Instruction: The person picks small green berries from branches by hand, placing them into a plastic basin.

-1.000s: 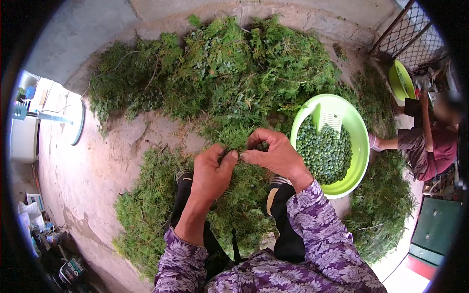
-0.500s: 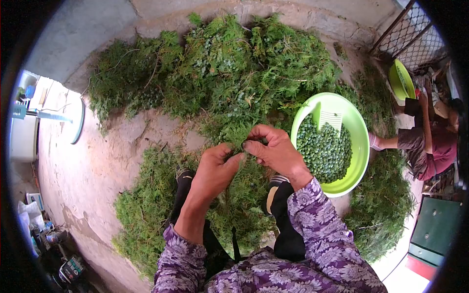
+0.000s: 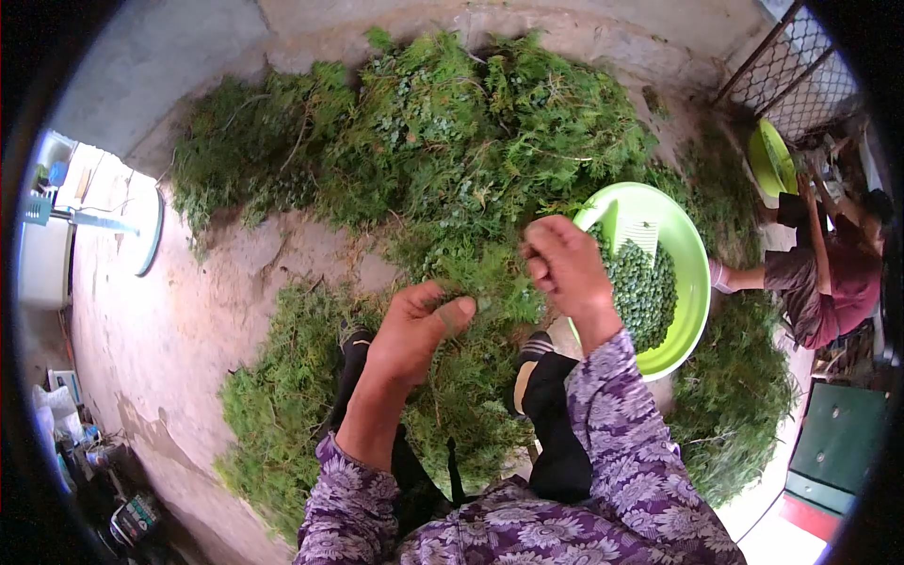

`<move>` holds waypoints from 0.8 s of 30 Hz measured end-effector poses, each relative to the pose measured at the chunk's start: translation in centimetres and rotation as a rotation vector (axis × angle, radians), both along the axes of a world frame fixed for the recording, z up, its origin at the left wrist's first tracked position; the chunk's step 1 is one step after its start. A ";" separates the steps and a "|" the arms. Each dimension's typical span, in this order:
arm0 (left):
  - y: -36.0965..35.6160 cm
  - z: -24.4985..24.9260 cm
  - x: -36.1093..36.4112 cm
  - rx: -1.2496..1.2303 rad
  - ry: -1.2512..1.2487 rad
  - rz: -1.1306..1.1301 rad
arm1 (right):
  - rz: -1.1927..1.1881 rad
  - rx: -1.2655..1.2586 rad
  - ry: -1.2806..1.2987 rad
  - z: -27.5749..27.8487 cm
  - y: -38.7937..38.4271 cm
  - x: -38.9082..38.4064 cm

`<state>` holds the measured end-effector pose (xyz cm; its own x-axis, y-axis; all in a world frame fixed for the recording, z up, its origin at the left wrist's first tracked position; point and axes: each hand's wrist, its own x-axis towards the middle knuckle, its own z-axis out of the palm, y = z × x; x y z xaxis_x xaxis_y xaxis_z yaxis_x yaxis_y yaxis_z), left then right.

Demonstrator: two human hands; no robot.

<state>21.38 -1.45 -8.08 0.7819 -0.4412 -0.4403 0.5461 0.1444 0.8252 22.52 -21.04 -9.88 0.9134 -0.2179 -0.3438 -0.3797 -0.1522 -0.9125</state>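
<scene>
My left hand [image 3: 414, 330] is closed in a pinch above the greenery between my feet. Feathery green leaf at its fingertips looks like a conifer sprig [image 3: 456, 290], though it blends into the branches behind. Curled closed, my right hand [image 3: 570, 268] hangs just left of a lime-green basin [image 3: 698, 315] and overlaps its rim; whatever its fingers hold is hidden. Small round green cones [image 3: 645, 297] fill the lower part of the basin. A large heap of leafy conifer branches [image 3: 424, 132] lies beyond my hands.
More cut branches [image 3: 268, 414] lie to the left of my feet, with others [image 3: 734, 405] to the right. At the right, another person [image 3: 843, 273] sits near a second green basin [image 3: 772, 160]. A dark green box [image 3: 838, 433] stands at lower right, a stand fan [image 3: 146, 231] at left.
My hands have come apart. The right one has moved right and slightly up, to the basin's edge, while the left has stayed nearly in place. The other person's arms have shifted.
</scene>
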 end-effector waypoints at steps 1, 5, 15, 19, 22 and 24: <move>0.2 -0.4 0.1 -0.034 0.036 0.068 | -0.074 0.408 -0.042 0.1 -0.8 -0.1; 0.3 -0.7 0.6 -0.163 0.128 0.255 | -0.066 0.923 -0.041 -0.5 -0.9 -0.2; -0.4 -2.1 0.4 0.252 -0.320 0.165 | 0.340 0.325 -0.020 2.3 2.2 -1.4; -0.8 -2.2 0.4 0.288 -0.419 0.170 | 0.325 0.329 -0.124 1.2 2.6 -1.4; -0.7 -2.8 0.4 0.336 -0.447 0.097 | 0.277 0.138 -0.163 1.1 2.4 -1.4; -1.0 -2.8 0.3 0.355 -0.447 0.072 | 0.357 0.130 -0.094 1.4 2.1 -1.4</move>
